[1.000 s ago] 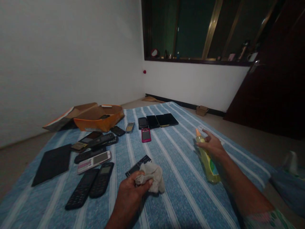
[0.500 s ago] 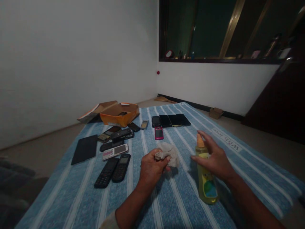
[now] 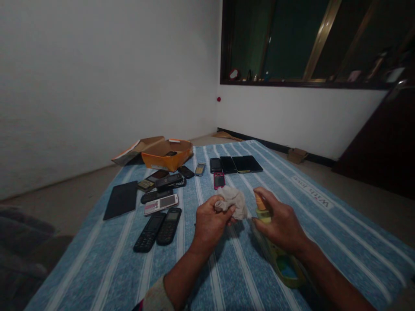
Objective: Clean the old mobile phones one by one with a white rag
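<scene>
My left hand (image 3: 210,222) is closed on a crumpled whitish cloth (image 3: 236,202), lifted above the striped bedspread. My right hand (image 3: 282,221) is wrapped round the neck of a spray bottle (image 3: 287,268) with an orange top and yellow-green liquid. The bottle leans to the left, its top toward the cloth and its base nearer me; part of it is behind my fingers. Just beyond the cloth lies a pink phone (image 3: 219,180), partly covered from view. A black keypad phone (image 3: 169,226) lies left of my left hand, beside another black phone (image 3: 149,232).
An orange box (image 3: 167,163) with its lid tipped open stands at the far left. Several phones lie in front of it, near a flat black tablet-like panel (image 3: 120,200). Dark touchscreen phones (image 3: 248,163) are lined up at the back. A wall (image 3: 110,77) borders the left.
My right hand, around the upright bottle with fingers apart before, has closed on it and tipped its top left toward the cloth. My left hand still holds the cloth. The view has shifted slightly.
</scene>
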Available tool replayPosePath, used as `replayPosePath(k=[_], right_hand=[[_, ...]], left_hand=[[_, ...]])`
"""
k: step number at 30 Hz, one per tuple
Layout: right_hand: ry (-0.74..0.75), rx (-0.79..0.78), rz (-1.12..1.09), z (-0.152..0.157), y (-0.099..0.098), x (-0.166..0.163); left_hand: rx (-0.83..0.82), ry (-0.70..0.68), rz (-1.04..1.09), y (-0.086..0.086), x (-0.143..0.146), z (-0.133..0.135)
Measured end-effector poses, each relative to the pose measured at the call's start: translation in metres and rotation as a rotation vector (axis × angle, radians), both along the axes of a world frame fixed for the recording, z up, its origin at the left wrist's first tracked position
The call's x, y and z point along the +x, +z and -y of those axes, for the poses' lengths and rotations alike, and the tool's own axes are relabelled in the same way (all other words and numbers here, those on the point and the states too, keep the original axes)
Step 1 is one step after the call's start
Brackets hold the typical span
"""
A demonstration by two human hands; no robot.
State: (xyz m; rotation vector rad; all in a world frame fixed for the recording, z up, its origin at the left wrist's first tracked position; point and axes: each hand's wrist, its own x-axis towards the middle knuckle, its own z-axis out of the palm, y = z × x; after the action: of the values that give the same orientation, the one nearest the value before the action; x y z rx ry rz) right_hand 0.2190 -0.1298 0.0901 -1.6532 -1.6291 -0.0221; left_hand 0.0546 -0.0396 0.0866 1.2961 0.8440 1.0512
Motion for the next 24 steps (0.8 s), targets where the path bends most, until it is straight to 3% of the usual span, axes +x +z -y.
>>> replayPosePath(k=[24], right_hand=[[-0.071,0.029,-0.070,0.0071,0.0039,-0.0014]], left_hand=[[-0.037,0.019,0.004,-0.0060,0.0011,-0.0009]])
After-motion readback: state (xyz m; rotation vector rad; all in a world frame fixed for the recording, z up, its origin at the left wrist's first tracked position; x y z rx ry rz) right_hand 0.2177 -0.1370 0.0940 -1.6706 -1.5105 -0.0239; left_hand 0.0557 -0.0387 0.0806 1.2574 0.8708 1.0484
